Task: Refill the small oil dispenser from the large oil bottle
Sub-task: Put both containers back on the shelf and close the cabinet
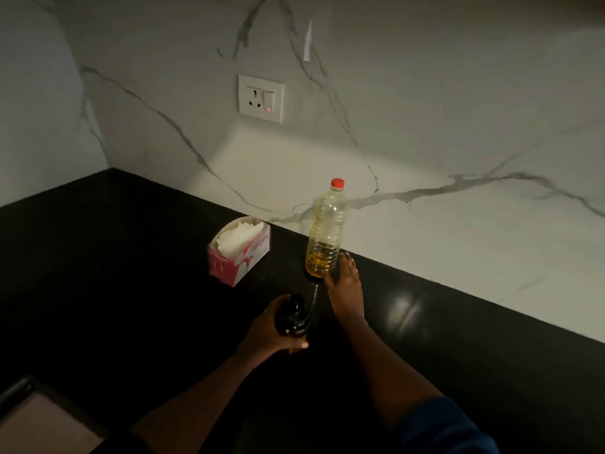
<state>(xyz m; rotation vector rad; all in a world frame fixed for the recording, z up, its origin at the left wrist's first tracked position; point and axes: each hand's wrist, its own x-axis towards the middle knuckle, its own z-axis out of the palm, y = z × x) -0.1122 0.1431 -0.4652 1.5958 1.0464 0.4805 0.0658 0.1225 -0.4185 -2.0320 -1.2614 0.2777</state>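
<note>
left hand: grips dark dispenser | right hand: straight fingers beside upright capped oil bottle

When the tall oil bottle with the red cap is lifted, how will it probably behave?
The oil bottle is probably light: oil fills only its lower part. Its ribbed clear plastic may dent when squeezed. Tall and narrow, it could tip if pushed high.

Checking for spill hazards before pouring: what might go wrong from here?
The large oil bottle is tall and mostly empty; the right hand, reaching low at its base, may tip it. The small oil dispenser in the left hand is dark against the black counter, so the pour may miss its mouth.
</note>
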